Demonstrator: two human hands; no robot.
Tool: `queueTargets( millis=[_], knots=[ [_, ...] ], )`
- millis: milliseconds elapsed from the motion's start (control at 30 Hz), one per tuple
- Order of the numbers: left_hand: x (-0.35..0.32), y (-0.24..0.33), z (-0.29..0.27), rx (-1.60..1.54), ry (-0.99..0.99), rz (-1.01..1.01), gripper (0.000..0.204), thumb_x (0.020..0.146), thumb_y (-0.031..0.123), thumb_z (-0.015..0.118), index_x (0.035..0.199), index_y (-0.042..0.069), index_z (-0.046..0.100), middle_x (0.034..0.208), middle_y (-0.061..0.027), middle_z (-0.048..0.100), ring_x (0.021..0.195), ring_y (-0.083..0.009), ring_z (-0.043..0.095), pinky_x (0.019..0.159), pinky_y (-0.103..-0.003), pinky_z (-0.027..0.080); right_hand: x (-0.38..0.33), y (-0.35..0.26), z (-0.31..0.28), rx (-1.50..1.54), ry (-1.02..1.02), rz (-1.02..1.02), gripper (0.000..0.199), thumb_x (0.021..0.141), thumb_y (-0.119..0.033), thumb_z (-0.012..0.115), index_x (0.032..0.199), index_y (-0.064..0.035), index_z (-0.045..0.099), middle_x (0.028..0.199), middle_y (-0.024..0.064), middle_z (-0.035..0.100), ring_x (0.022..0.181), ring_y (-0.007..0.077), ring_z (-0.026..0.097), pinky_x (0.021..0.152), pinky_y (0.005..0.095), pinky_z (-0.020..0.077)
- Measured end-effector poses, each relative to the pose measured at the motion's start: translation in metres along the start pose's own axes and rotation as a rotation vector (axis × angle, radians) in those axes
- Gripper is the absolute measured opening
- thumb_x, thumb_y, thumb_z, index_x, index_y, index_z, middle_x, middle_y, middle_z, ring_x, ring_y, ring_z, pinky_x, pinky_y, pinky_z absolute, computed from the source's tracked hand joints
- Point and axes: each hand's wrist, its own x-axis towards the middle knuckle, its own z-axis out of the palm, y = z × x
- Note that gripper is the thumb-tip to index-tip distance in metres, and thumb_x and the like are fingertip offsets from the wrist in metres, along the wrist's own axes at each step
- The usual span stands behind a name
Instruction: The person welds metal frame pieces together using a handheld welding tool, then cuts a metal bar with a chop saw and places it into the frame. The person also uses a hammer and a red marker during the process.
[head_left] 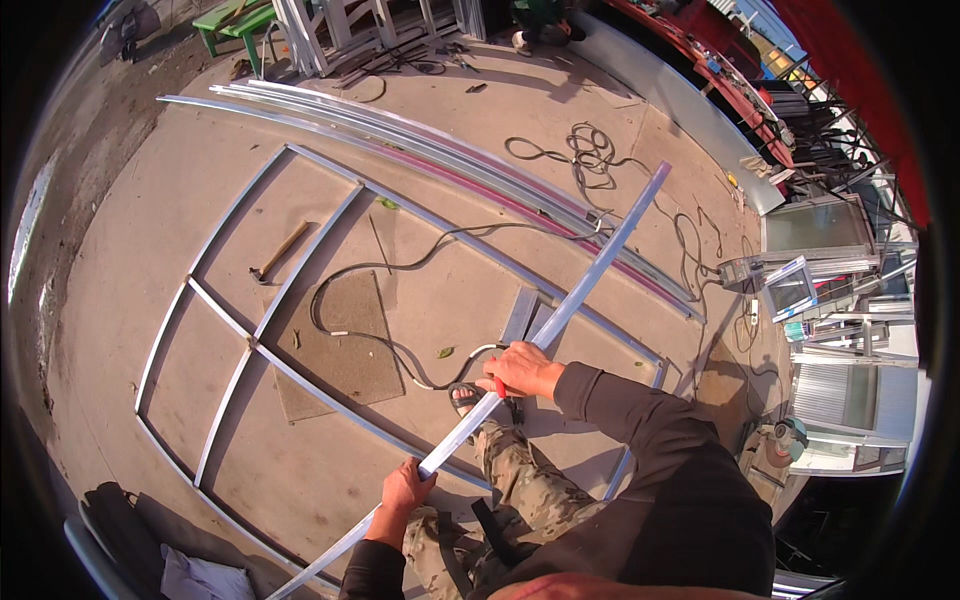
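Observation:
A long, straight silver metal bar [600, 265] slants across the view, from the lower left up to the right, above the floor. My left hand [406, 487] is closed around its lower part. Farther up, my right hand [525, 370] is closed at the bar with a small red object [499, 387] in its fingers; its kind is hard to make out. Beneath lies a large welded metal frame [325, 222] with crossbars. Inside it are a hammer [280, 251] with a wooden handle and a brown mat [345, 350].
Several long metal profiles [400, 135] lie beyond the frame. A black cable [400, 266] winds over frame and floor, near my sandalled foot [464, 398]. At right stand an angle grinder or similar machine [785, 440] and stacked window frames [850, 395]. A green bench [232, 22] stands far left.

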Motion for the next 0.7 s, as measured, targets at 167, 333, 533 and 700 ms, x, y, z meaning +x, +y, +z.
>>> queueTargets(
  millis=[167, 333, 533, 700],
  knots=[
    [-0.116, 0.019, -0.048, 0.006, -0.283, -0.007, 0.058, 0.074, 0.051, 0.077, 0.104, 0.002, 0.068, 0.089, -0.0210, 0.072, 0.087, -0.0360, 0.070, 0.081, -0.043, 0.055, -0.125, -0.043, -0.108, -0.120, 0.063, 0.240, 0.039, 0.089, -0.042, 0.063, 0.068, -0.0095, 0.063, 0.057, 0.0127, 0.061, 0.058, 0.0362, 0.064, 0.058, 0.0463, 0.0513],
    [-0.184, 0.047, -0.045, 0.310, -0.191, 0.096, 0.049, 0.078, 0.050, 0.072, 0.093, 0.004, 0.066, 0.087, -0.0200, 0.070, 0.085, -0.0389, 0.069, 0.077, -0.049, 0.053, -0.252, -0.113, -0.111, -0.110, 0.348, 0.421, 0.037, 0.088, -0.038, 0.064, 0.064, -0.0099, 0.059, 0.052, 0.0100, 0.056, 0.056, 0.0340, 0.061, 0.066, 0.0429, 0.0489],
    [-0.236, 0.084, -0.080, 0.458, -0.177, 0.240, 0.034, 0.078, 0.036, 0.073, 0.084, 0.004, 0.065, 0.076, -0.0183, 0.068, 0.073, -0.0399, 0.067, 0.069, -0.049, 0.052, -0.340, -0.196, -0.100, -0.117, 1.128, 0.515, 0.015, 0.081, -0.014, 0.069, 0.091, -0.0098, 0.060, 0.073, 0.0045, 0.061, 0.073, 0.0254, 0.061, 0.081, 0.0393, 0.0465],
    [-0.229, 0.144, -0.071, 0.465, -0.134, 0.404, 0.034, 0.078, 0.032, 0.074, 0.079, 0.000, 0.061, 0.064, -0.0141, 0.061, 0.057, -0.0262, 0.058, 0.057, -0.043, 0.047, -0.443, -0.295, -0.015, 0.338, 1.316, 0.990, 0.017, 0.087, -0.008, 0.064, 0.104, -0.0068, 0.062, 0.086, 0.0079, 0.066, 0.086, 0.0282, 0.064, 0.083, 0.0393, 0.0484]
  ],
)
